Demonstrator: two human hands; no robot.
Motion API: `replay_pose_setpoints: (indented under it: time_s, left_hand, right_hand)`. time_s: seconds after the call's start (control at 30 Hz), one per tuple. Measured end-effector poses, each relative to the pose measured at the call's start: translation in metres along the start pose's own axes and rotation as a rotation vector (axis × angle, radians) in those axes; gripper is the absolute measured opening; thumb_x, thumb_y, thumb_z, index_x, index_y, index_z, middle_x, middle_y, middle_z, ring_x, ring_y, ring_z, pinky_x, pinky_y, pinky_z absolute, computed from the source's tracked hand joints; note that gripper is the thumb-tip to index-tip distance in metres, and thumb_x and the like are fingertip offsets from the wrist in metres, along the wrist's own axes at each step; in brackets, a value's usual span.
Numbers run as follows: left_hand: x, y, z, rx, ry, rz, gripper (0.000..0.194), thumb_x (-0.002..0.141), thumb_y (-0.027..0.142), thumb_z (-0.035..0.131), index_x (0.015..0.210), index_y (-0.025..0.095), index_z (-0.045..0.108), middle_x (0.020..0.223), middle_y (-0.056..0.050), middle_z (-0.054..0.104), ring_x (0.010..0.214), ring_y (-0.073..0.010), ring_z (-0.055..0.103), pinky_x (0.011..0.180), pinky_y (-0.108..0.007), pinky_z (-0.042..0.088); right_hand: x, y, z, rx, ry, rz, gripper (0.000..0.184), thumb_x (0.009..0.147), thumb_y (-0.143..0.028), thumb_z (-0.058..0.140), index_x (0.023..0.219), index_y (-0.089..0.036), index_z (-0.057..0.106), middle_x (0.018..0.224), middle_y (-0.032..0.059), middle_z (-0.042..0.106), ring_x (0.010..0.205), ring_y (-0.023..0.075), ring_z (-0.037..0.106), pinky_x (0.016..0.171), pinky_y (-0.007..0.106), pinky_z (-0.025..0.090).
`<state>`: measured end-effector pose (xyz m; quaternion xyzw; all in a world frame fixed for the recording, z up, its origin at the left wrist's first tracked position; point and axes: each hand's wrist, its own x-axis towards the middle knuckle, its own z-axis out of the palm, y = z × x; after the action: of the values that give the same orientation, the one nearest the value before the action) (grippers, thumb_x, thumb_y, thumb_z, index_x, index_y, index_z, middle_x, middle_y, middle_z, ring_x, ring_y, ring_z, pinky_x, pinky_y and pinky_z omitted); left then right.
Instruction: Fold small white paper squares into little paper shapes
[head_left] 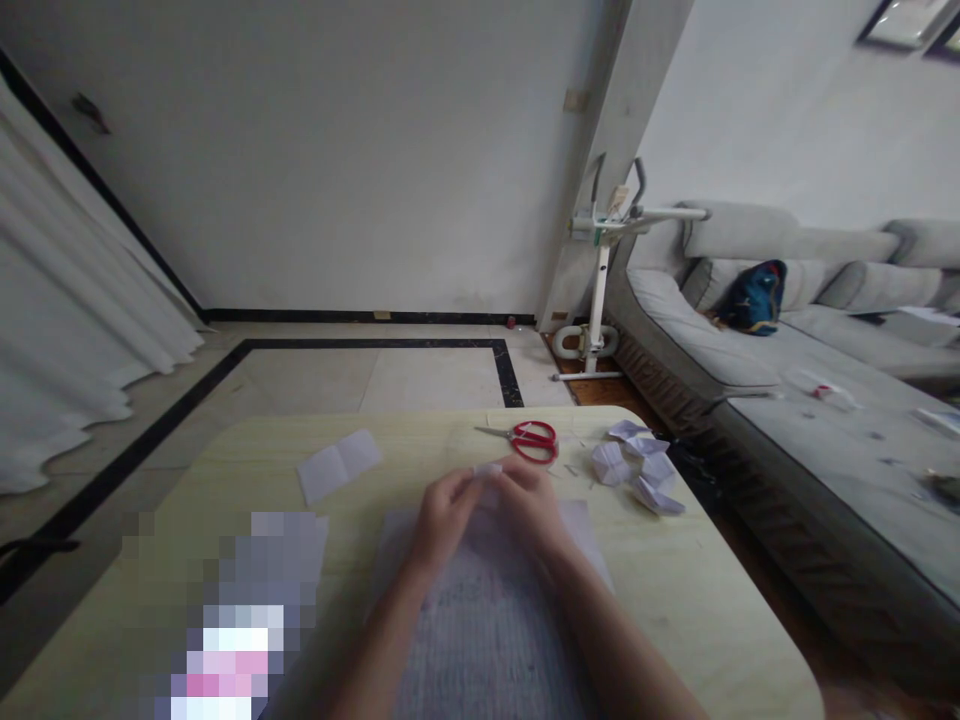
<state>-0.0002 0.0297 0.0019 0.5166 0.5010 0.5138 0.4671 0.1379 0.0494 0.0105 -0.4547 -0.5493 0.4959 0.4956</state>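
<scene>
Both hands meet over a large printed sheet (487, 640) near the middle of the table. Between them is a small piece of white paper (487, 470), mostly covered by the fingers. My left hand (442, 515) pinches it from the left, and my right hand (532, 500) grips it from the right. Just beyond my right hand lies a pair of scissors (532, 440) with red handles, its blades pointing left. Several folded white paper pieces (645, 465) sit in a cluster to the right. A creased paper slip (339, 465) rests at the left.
The light wooden table (720, 600) has rounded corners. A blurred-out, pixelated patch (240, 620) covers something at its left side. Beyond stand a white exercise machine (598, 290) and a grey sofa (840, 400) with a blue bag (757, 297). A white curtain (60, 300) hangs at left.
</scene>
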Motion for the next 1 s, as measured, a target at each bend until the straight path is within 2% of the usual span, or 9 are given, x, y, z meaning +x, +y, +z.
replay_pose_setpoints:
  time_s: [0.13, 0.27, 0.43, 0.77, 1.0]
  left_hand:
    - [-0.0019, -0.0011, 0.0013, 0.045, 0.001, 0.031, 0.025, 0.083, 0.034, 0.057, 0.088, 0.014, 0.07, 0.081, -0.004, 0.071, 0.079, -0.0191, 0.063, 0.071, -0.025, 0.047]
    - [-0.0027, -0.0009, 0.0037, 0.045, 0.014, 0.048, 0.024, 0.084, 0.034, 0.056, 0.089, 0.014, 0.068, 0.082, -0.003, 0.069, 0.079, -0.0181, 0.062, 0.07, -0.024, 0.046]
    - [-0.0022, -0.0025, 0.0044, 0.085, 0.091, 0.055, 0.025, 0.082, 0.037, 0.057, 0.076, 0.015, 0.065, 0.07, -0.001, 0.065, 0.07, -0.0164, 0.059, 0.063, -0.021, 0.044]
    - [-0.0018, 0.0007, 0.0029, 0.055, 0.099, 0.018, 0.027, 0.079, 0.04, 0.06, 0.082, 0.015, 0.069, 0.074, -0.003, 0.068, 0.073, -0.0184, 0.061, 0.065, -0.023, 0.046]
    - [-0.0027, -0.0005, 0.002, 0.121, 0.086, 0.063, 0.026, 0.084, 0.037, 0.055, 0.079, 0.015, 0.067, 0.072, -0.002, 0.066, 0.07, -0.0167, 0.059, 0.063, -0.022, 0.044]
  right_hand:
    - [0.0, -0.0004, 0.0, 0.033, 0.026, 0.061, 0.019, 0.073, -0.035, 0.067, 0.072, -0.016, 0.069, 0.069, 0.0024, 0.067, 0.066, 0.0166, 0.06, 0.064, 0.026, 0.047]
    - [0.0008, -0.0003, -0.0008, -0.017, 0.044, 0.04, 0.017, 0.072, -0.033, 0.068, 0.072, -0.016, 0.07, 0.068, 0.0026, 0.067, 0.066, 0.0163, 0.06, 0.063, 0.026, 0.047]
    - [0.0011, -0.0011, 0.0, -0.031, 0.034, 0.035, 0.016, 0.071, -0.033, 0.068, 0.071, -0.017, 0.071, 0.068, 0.0034, 0.069, 0.066, 0.0178, 0.061, 0.063, 0.028, 0.048]
    - [0.0005, -0.0032, -0.0005, -0.039, 0.014, 0.049, 0.016, 0.072, -0.035, 0.069, 0.071, -0.019, 0.072, 0.069, 0.0031, 0.071, 0.066, 0.0184, 0.062, 0.062, 0.028, 0.048]
    - [0.0009, -0.0016, -0.0002, -0.027, 0.014, 0.063, 0.017, 0.071, -0.034, 0.069, 0.069, -0.017, 0.07, 0.066, 0.0025, 0.069, 0.062, 0.0165, 0.06, 0.059, 0.026, 0.047]
